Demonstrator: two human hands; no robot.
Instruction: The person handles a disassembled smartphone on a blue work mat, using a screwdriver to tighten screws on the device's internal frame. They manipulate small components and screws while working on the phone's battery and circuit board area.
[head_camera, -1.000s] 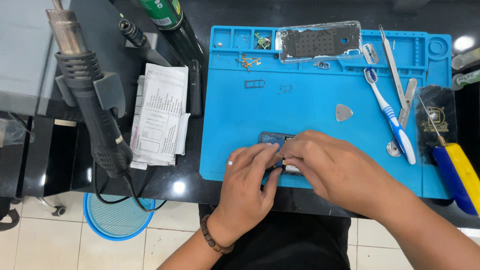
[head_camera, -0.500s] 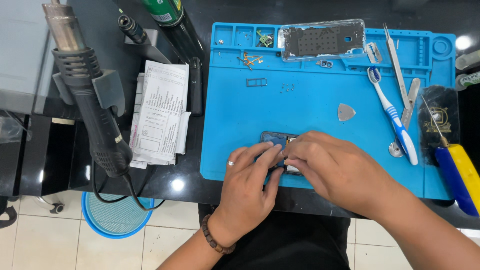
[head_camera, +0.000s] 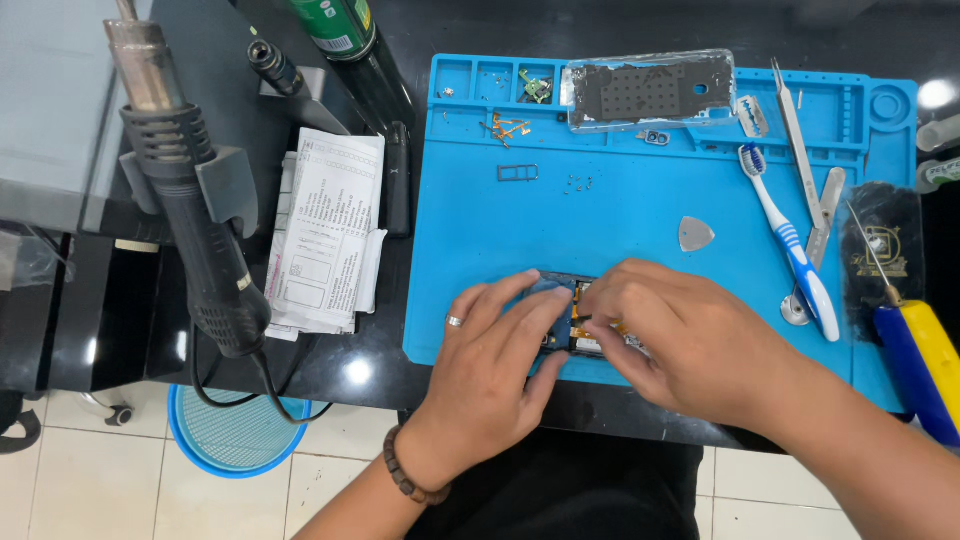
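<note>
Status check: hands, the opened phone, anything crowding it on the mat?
Left hand and right hand both pressed on the opened phone. Phone flat at blue mat near edge. Grey pick and toothbrush lie apart.

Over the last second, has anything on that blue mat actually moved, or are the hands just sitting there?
Hardly anything changed. The left hand and right hand stay pressed together over the small opened dark electronic device near the front edge of the blue silicone work mat, fingers shifting only slightly. Nothing was picked up or let go; the blue-and-white toothbrush stayed put.
</note>
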